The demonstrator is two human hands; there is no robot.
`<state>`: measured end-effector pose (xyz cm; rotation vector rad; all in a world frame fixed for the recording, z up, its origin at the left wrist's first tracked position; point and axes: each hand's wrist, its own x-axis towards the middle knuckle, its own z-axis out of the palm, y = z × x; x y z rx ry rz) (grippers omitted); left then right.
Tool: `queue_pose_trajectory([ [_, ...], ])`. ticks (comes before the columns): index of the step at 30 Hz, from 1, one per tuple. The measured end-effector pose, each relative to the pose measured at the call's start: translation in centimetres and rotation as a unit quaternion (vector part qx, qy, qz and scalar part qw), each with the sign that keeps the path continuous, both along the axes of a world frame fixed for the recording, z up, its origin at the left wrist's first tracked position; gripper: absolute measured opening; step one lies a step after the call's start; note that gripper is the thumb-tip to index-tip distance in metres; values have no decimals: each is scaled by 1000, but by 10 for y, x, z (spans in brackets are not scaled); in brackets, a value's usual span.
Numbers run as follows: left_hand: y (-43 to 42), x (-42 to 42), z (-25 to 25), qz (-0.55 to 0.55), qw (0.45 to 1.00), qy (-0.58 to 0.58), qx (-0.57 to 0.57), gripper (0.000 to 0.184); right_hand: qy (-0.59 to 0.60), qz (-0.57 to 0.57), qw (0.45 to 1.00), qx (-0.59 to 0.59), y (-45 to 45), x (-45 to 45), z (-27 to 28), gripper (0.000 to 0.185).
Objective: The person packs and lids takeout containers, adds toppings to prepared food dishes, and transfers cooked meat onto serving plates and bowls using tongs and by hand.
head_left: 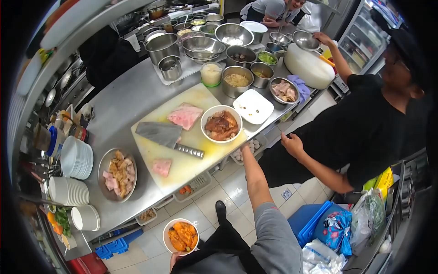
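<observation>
Low in front of me, my left hand [175,259] grips the rim of a white bowl [165,241] filled with orange, sauce-coated pieces. My right arm stretches forward to the counter's front edge. There my right hand [247,150] is beside a basket of round, pale items [252,145], just below the corner of the cutting board [153,150]; its fingers are mostly hidden. On the board stand a white bowl of browned meat [222,124], a cleaver [166,136], a large piece of raw pink meat [185,116] and a smaller piece [162,167].
Left of the board are a metal bowl of meat [119,176] and stacked white bowls [73,191]. Metal pots and bowls crowd the back. A co-worker in black [360,123] stands close on the right, near a white square dish [253,107]. Bags [334,228] lie on the right.
</observation>
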<state>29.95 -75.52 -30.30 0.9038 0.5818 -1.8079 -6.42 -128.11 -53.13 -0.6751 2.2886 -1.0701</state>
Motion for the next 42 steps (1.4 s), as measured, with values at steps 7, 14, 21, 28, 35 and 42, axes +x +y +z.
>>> queue_pose_trajectory([
  [7, -25, -18, -16, 38, 995, 70, 54, 68, -33, -2, 999, 5, -24, -12, -31, 29],
  [14, -22, -26, -15, -5, 990, -12, 143, 73, -85, 7, 996, -22, -11, -24, -37, 28],
  [21, -22, -22, -25, -24, 996, 8, 90, 62, -135, 1, 989, -59, -14, -30, -39, 27],
  [28, -18, -18, -21, 57, 985, 116, 111, 50, -239, 3, 958, -155, -34, -52, -36, 27],
  [35, -15, 9, -44, -241, 952, -169, 79, 51, -307, -41, 941, -138, 56, -46, 80, 34],
  [42, -82, -24, 79, -263, 952, -125, -93, 63, -332, -28, 937, -106, 297, -24, 123, 42],
])
